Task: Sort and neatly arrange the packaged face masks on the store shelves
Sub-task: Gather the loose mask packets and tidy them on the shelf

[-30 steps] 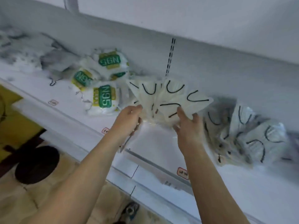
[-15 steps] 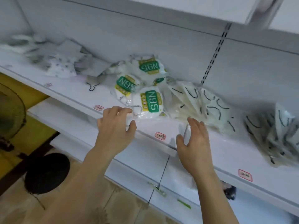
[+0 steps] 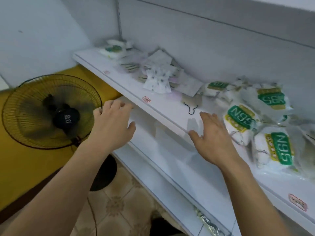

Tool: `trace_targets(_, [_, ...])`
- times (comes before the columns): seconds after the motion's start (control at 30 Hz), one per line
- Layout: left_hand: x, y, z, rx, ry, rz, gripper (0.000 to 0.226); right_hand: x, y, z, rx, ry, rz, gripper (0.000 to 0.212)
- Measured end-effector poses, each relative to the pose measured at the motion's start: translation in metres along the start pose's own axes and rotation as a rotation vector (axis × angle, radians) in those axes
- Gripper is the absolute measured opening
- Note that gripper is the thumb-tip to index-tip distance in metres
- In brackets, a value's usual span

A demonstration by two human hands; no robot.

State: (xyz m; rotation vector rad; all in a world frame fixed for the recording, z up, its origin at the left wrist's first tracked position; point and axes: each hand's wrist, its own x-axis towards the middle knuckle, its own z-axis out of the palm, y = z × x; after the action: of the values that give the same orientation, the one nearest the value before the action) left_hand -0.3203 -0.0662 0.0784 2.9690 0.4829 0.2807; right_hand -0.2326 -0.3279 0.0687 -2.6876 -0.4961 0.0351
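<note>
White N95 mask packs (image 3: 265, 130) with green labels lie heaped at the right of the white shelf (image 3: 129, 92). Further left sits a loose pile of patterned and white mask packets (image 3: 157, 77), and a green-labelled pack (image 3: 113, 49) lies in the far corner. A black ear loop (image 3: 190, 109) lies on the bare shelf. My left hand (image 3: 112, 125) hovers empty in front of the shelf edge, fingers relaxed. My right hand (image 3: 213, 137) is over the shelf's front edge beside the N95 packs, fingers straight, holding nothing.
A black standing fan (image 3: 51, 111) is at the left, close to my left hand, with a yellow surface (image 3: 20, 167) behind it. A lower shelf (image 3: 170, 164) runs beneath. Red price tags (image 3: 146, 99) mark the shelf edge. Tiled floor lies below.
The view has swung left along the shelf. Both hands let go of the fanned white masks a second ago and now are empty further left, near the N95 packs.
</note>
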Motion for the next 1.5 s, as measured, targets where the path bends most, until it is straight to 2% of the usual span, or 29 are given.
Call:
trace_targets(0.23, [0.077, -0.049, 0.023, -0.137, -0.033, -0.014, 0.048, 0.095, -0.07, 0.048, 0.079, -0.07, -0.065, 0.07])
trace_targets(0.33, [0.103, -0.068, 0.034, -0.246, -0.105, -0.043, 0.044, 0.142, -0.087, 0.058, 0.193, -0.056, 0.037, 0.067])
trace_targets(0.43, [0.133, -0.085, 0.046, -0.3, -0.143, 0.005, 0.039, 0.193, -0.099, 0.069, 0.287, 0.054, 0.15, 0.066])
trace_targets(0.57, [0.193, -0.095, 0.057, -0.385, -0.04, 0.078, 0.035, 0.249, -0.107, 0.087, 0.195, 0.077, 0.328, 0.087])
trace_targets(0.67, [0.233, -0.084, 0.069, -0.452, -0.075, 0.15, 0.034, 0.26, -0.109, 0.1, 0.181, 0.114, 0.4, 0.098])
trace_targets(0.77, [0.257, -0.071, 0.093, -0.475, -0.16, 0.262, 0.032, 0.264, -0.104, 0.107, 0.352, 0.19, 0.446, 0.085])
trace_targets(0.8, [0.263, -0.069, 0.1, -0.475, -0.153, 0.304, 0.03, 0.265, -0.101, 0.107, 0.403, 0.203, 0.468, 0.069])
trace_targets(0.87, [0.279, -0.07, 0.105, -0.535, -0.11, 0.331, 0.021, 0.266, -0.094, 0.104, 0.516, 0.297, 0.53, 0.019])
trace_targets(0.9, [0.291, -0.071, 0.103, -0.58, -0.078, 0.334, 0.016, 0.266, -0.093, 0.101, 0.613, 0.362, 0.568, 0.007])
trace_targets(0.97, [0.322, -0.07, 0.095, -0.623, 0.018, 0.409, 0.013, 0.264, -0.093, 0.093, 0.823, 0.486, 0.662, 0.017])
trace_targets(1.03, [0.359, -0.059, 0.082, -0.658, 0.141, 0.563, 0.013, 0.265, -0.095, 0.087, 0.958, 0.559, 0.742, 0.018])
trace_targets(1.07, [0.379, -0.051, 0.077, -0.677, 0.121, 0.619, 0.017, 0.265, -0.097, 0.084, 0.995, 0.576, 0.764, 0.018])
trace_targets(1.13, [0.418, -0.03, 0.075, -0.557, -0.104, 0.682, 0.036, 0.265, -0.102, 0.08, 1.019, 0.619, 0.808, 0.018])
trace_targets(1.2, [0.444, -0.013, 0.081, -0.264, -0.32, 0.714, 0.056, 0.261, -0.107, 0.078, 0.998, 0.657, 0.829, 0.017])
trace_targets(1.27, [0.455, -0.008, 0.093, -0.137, -0.367, 0.74, 0.065, 0.255, -0.113, 0.08, 0.998, 0.713, 0.839, 0.019])
trace_targets(1.33, [0.459, -0.009, 0.1, -0.215, -0.267, 0.731, 0.057, 0.249, -0.12, 0.084, 1.031, 0.77, 0.831, 0.02])
trace_targets(1.4, [0.46, -0.011, 0.097, -0.331, -0.189, 0.726, 0.039, 0.244, -0.124, 0.09, 1.077, 0.826, 0.832, 0.02])
trace_targets(1.47, [0.46, -0.015, 0.089, -0.526, -0.195, 0.702, 0.019, 0.24, -0.128, 0.093, 1.222, 0.873, 0.794, 0.021])
trace_targets(1.5, [0.456, -0.016, 0.083, -0.652, -0.224, 0.668, 0.019, 0.237, -0.131, 0.092, 1.352, 0.887, 0.757, 0.024])
